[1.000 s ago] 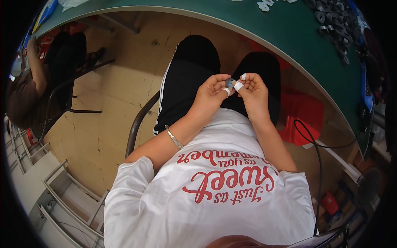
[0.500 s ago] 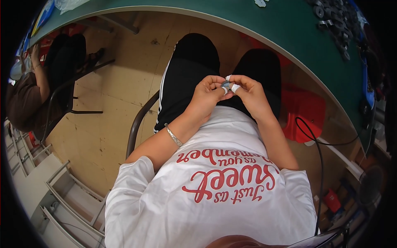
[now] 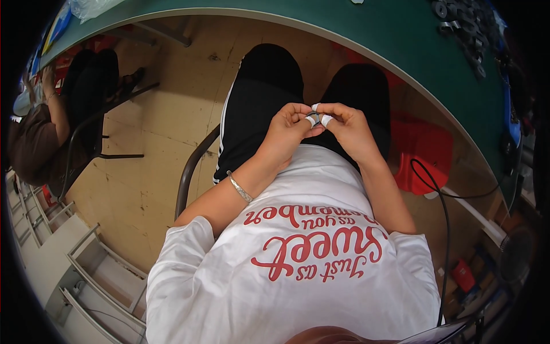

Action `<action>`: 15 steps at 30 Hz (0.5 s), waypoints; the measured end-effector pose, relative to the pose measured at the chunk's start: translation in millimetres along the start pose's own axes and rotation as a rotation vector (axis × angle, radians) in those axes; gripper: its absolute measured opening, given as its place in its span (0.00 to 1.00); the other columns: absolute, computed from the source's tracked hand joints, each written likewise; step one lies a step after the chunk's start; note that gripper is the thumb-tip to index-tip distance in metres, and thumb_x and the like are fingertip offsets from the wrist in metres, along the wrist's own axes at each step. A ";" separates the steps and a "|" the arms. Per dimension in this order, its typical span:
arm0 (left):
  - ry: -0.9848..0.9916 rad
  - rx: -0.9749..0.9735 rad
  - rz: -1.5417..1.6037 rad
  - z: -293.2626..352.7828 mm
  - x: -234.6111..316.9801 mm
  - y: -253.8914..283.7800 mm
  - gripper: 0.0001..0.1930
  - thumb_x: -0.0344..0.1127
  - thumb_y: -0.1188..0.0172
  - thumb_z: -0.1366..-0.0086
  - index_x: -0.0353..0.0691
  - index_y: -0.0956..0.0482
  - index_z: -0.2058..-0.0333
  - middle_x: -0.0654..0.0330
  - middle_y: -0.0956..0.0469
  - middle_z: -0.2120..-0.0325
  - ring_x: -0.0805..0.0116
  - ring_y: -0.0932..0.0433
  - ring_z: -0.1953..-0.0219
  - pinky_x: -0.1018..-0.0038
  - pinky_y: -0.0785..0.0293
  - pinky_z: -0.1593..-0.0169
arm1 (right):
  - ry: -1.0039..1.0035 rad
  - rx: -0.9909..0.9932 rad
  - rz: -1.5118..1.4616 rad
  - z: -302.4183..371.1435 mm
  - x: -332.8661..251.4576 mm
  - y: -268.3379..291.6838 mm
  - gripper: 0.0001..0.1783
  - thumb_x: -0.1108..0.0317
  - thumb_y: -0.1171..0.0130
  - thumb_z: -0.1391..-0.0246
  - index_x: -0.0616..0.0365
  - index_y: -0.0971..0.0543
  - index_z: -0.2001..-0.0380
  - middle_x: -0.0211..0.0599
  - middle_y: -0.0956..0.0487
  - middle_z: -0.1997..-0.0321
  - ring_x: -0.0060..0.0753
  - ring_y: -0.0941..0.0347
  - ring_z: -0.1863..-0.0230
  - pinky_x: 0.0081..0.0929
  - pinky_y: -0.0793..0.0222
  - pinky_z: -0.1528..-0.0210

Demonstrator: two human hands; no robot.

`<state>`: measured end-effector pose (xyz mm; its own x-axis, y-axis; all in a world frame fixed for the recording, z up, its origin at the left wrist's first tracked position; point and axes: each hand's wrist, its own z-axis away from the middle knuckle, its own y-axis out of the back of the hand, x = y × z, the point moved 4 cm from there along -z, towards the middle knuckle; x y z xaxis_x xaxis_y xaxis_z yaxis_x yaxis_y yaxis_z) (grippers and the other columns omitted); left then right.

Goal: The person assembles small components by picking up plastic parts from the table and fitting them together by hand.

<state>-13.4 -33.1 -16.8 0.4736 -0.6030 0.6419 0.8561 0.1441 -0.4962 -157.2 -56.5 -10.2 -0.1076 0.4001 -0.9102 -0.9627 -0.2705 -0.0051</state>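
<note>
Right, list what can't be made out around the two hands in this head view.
- Small part between the left hand and right hand: almost wholly covered by the white-taped fingertips; its kind is too small to tell.
- Dark parts on the green table: small, bent by the fisheye rim.
- Seated co-worker: cut off by the left edge.

Curved green-topped work table (image 3: 366, 40) across the top; heap of small dark metal ring-shaped parts (image 3: 467, 28) lying at its right end, crumpled clear plastic bag (image 3: 91, 7) at far left.
</note>
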 end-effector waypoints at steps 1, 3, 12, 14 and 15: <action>-0.009 0.006 -0.013 0.4 0.5 -0.7 0.08 0.24 0.49 0.35 0.30 0.32 0.57 0.54 0.23 0.64 0.69 0.20 0.64 0.77 0.22 0.54 | -0.001 0.001 -0.001 0.9 -1.1 -1.1 0.13 0.80 0.47 0.47 0.64 0.20 0.57 0.35 0.21 0.61 0.21 0.25 0.61 0.18 0.30 0.58; -0.023 0.016 -0.050 0.2 -0.5 -2.0 0.09 0.23 0.49 0.35 0.29 0.32 0.57 0.55 0.23 0.64 0.70 0.20 0.64 0.78 0.22 0.55 | 0.034 0.070 0.143 3.8 -5.6 -2.2 0.13 0.80 0.47 0.48 0.64 0.21 0.58 0.34 0.21 0.62 0.21 0.25 0.62 0.17 0.30 0.59; -0.185 0.052 -0.166 -1.0 -5.8 -1.5 0.09 0.20 0.53 0.35 0.28 0.34 0.56 0.54 0.25 0.66 0.73 0.21 0.67 0.79 0.21 0.61 | 0.140 0.002 0.176 2.8 -8.0 -3.4 0.14 0.80 0.47 0.48 0.65 0.21 0.58 0.35 0.22 0.62 0.21 0.24 0.63 0.18 0.29 0.60; -0.220 0.056 -0.205 -0.2 -5.1 -1.3 0.10 0.20 0.53 0.36 0.28 0.34 0.56 0.53 0.25 0.66 0.73 0.22 0.68 0.79 0.21 0.61 | 0.101 0.011 0.123 2.8 -6.0 -2.8 0.13 0.81 0.47 0.48 0.66 0.21 0.58 0.35 0.21 0.63 0.21 0.24 0.63 0.18 0.29 0.59; -0.192 0.048 -0.224 0.1 -5.4 -1.5 0.10 0.20 0.53 0.36 0.29 0.33 0.56 0.54 0.25 0.66 0.72 0.22 0.68 0.79 0.22 0.60 | 0.062 0.022 0.071 2.8 -4.8 -2.3 0.13 0.81 0.46 0.48 0.66 0.21 0.58 0.35 0.21 0.63 0.20 0.24 0.63 0.18 0.28 0.59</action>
<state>-17.3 -30.1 -19.4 0.2983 -0.4648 0.8336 0.9504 0.0639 -0.3045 -155.1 -55.4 -4.7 -0.1606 0.3258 -0.9317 -0.9585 -0.2768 0.0684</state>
